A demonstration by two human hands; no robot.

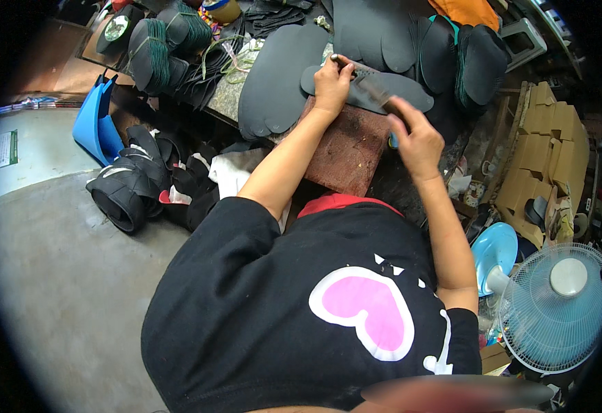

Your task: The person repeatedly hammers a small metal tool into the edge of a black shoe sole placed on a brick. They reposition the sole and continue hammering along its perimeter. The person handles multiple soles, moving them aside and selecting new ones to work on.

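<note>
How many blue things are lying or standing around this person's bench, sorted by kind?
Blue dustpan: 1
Blue electric fan: 1
Blue round dish-like piece beside the fan: 1
Blue tool handle in the right hand: 1
Total: 4

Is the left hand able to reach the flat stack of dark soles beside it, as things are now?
Probably yes. The left hand presses a dark sole on the work board, and the flat stack lies just to its left with nothing between them.
</note>
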